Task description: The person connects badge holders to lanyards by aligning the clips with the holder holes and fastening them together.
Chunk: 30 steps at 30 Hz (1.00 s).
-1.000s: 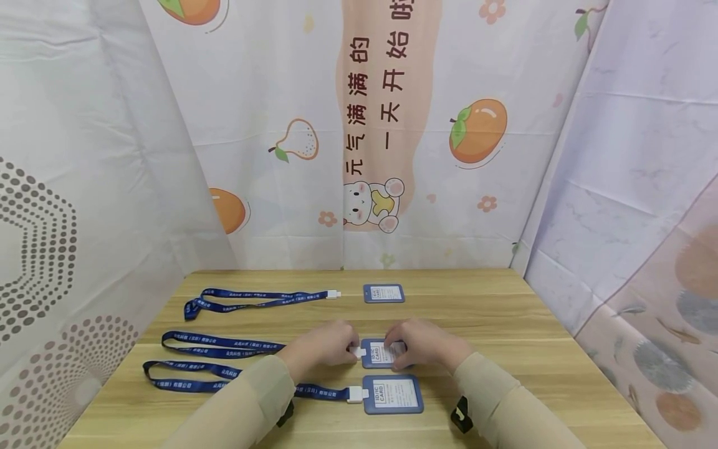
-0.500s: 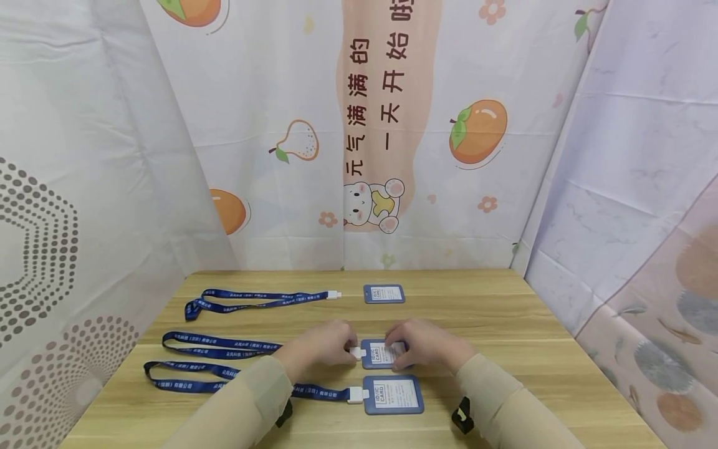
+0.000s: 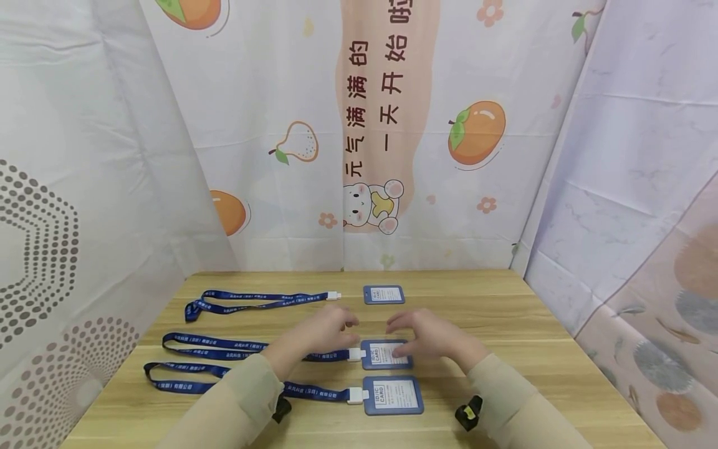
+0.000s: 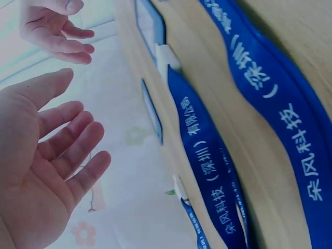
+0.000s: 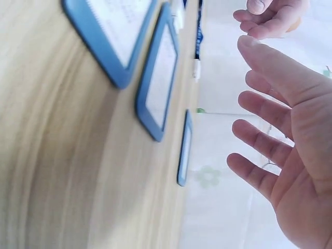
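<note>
In the head view, my left hand [image 3: 325,329] hovers over the middle lanyard [image 3: 331,356], just left of its white clip [image 3: 354,354]. That clip joins the middle blue card holder [image 3: 387,355]. My right hand [image 3: 429,337] is raised at the holder's right side, its thumb overlapping the card in this view. Both hands hold nothing; the wrist views show the left palm [image 4: 31,166] and right palm [image 5: 306,140] with relaxed, spread fingers. Closest to me lies another card holder [image 3: 393,395], joined by a white clip [image 3: 356,395] to the front lanyard [image 3: 316,391].
At the back, a third card holder [image 3: 384,294] lies apart from the back lanyard [image 3: 263,300] and its white clip [image 3: 333,295]. Everything rests on a wooden table [image 3: 505,324]. A printed curtain [image 3: 280,206] stands behind the table's far edge, with more cloth on both sides.
Both hands have let go and lifted off the middle card holder and clip, uncovering them. The holder and the lanyards lie where they were.
</note>
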Motion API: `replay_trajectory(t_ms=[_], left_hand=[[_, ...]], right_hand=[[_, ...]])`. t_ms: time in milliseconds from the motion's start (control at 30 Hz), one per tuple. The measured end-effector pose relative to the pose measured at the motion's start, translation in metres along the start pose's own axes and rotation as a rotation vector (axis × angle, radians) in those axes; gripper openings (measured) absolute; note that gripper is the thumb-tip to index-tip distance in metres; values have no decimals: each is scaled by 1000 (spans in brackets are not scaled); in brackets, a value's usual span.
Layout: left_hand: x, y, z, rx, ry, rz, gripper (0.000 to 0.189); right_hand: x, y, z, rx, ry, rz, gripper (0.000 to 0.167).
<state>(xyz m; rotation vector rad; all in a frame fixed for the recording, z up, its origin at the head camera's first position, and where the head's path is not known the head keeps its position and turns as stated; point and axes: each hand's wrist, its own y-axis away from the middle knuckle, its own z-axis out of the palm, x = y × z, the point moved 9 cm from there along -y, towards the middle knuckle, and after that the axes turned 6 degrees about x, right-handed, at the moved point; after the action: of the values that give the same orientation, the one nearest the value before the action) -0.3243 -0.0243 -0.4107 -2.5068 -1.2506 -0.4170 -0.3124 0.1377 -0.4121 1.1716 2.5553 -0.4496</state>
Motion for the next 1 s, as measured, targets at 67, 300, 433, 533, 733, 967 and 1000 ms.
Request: replay_trajectory(t_ms=[67,300,433,533,733,967,1000], left_hand=[[2,1,-7,37,-6,22,38],[9,9,-32,184,-14,64,40],[10,13,-45,268,-15,70,44],[8,15,-54,321,7,58,50],[3,15,-68,379,9,45,56],[-9,8,-74,389,-36,11,57],[-11,7,-75,393,-45,2,57]], right_hand=[[-2,1,-6,32,-2,-21,39],[-4,7,-30,175,-30,-59,39],[-3,10,-44,256,-53,-85,43],[-1,11,-52,306,-66,-99,46],[3,10,-61,344,-91,-69,57],[9,3,-67,394,-62,-49,68],[9,2,-68,401,-63,-45,69]])
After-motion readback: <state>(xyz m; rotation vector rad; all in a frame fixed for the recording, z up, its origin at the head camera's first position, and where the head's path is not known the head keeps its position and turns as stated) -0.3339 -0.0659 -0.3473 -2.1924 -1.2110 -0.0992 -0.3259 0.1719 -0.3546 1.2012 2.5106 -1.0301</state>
